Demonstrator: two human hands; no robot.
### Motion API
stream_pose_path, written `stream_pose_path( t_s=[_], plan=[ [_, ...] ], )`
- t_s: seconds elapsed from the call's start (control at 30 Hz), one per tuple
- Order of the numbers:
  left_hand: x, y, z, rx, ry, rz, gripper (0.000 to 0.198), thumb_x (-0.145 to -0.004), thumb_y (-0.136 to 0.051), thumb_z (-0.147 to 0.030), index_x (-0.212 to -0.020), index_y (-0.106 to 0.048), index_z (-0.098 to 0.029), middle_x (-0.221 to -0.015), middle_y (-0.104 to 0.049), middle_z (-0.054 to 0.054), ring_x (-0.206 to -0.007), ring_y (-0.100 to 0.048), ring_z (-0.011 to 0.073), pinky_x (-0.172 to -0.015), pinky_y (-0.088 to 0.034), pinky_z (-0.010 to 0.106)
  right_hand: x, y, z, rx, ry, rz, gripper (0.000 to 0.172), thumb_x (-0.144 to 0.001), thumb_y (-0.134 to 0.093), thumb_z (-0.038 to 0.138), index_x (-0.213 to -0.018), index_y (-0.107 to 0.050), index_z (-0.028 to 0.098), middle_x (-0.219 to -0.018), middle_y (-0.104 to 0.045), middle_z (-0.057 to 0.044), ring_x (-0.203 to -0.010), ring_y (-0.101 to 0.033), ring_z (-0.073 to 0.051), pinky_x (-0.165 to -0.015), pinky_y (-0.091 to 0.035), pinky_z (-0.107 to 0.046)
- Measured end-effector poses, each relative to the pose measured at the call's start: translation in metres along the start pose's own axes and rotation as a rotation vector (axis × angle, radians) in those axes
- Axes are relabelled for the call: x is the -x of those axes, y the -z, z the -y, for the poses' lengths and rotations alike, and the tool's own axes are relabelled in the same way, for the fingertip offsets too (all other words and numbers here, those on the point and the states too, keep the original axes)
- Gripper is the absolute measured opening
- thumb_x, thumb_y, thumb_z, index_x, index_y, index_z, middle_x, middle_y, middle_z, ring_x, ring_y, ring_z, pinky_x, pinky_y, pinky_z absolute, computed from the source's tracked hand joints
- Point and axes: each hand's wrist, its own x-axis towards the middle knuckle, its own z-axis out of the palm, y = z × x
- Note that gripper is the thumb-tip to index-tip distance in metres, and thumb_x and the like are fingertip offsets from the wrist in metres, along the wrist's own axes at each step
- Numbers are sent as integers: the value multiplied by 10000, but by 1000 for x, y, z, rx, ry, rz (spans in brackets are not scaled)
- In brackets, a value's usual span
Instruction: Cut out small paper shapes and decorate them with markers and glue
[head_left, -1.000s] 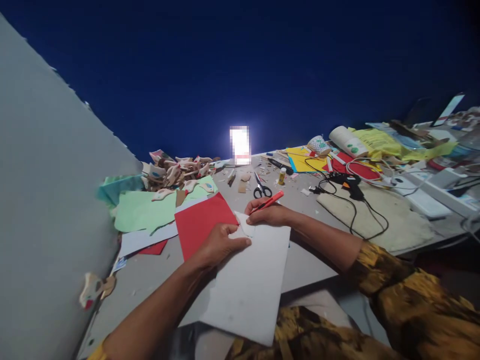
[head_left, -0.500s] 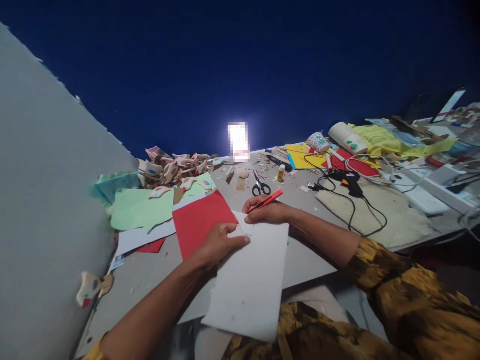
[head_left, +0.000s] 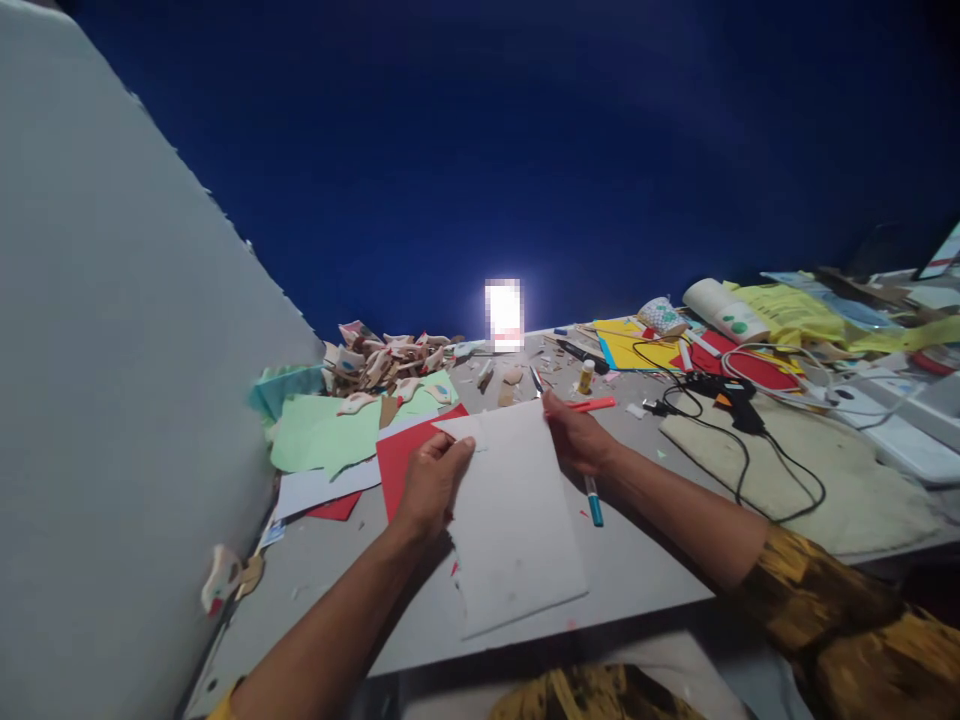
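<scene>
The white sheet (head_left: 521, 530) is in front of you, above the near middle of the counter (head_left: 337, 620). The fingers of your left hand (head_left: 436, 487) are grasping its far left corner, with the thumb on top. The fingers of your right hand (head_left: 579, 440) are grasping its right edge, near the far corner. A red tool (head_left: 598, 405) sticks out at the right hand; whether the fingers grasp it also, I cannot tell. A teal-ended marker (head_left: 594, 505) lies just beside your right wrist, and a red sheet (head_left: 397, 455) is partly behind your left hand.

White sheet (head_left: 517, 525) w/ matt surf
</scene>
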Motion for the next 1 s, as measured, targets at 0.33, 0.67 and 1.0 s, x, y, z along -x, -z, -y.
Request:
stream_pose_path(
  t_s=[0.33, 0.67, 1.0],
  plan=[
    [-2, 4, 1, 118, 176, 270, 201, -621, -820, -195, -784, -728, -123, -595, -710, 67, -495, -639, 212, -578, -541, 358, 23, -12, -2, 103, -107, 160, 424, -602, -913, 208, -981, -745, 116, -886, -799, -120, -707, -751, -234, -688, -619, -353],
    [-4, 8, 2, 179, 257, 362, 190, -539, -829, -171, -682, -735, -89, -602, -709, 94, -513, -638, 205, -517, -496, 311, 22, -9, -1, 55, -210, 245, 442, -588, -907, 219, -977, -742, 91, -917, -799, -151, -720, -755, -253, -682, -616, -352],
    [-14, 13, -5, 367, 226, 169, 145, -540, -755, -93, -564, -625, -151, -575, -661, 19, -549, -621, 142, -562, -520, 258, 21, -4, 1, 99, -214, 134, 423, -546, -911, 186, -923, -737, 104, -834, -800, -120, -653, -746, -238, -637, -621, -352]
  ],
)
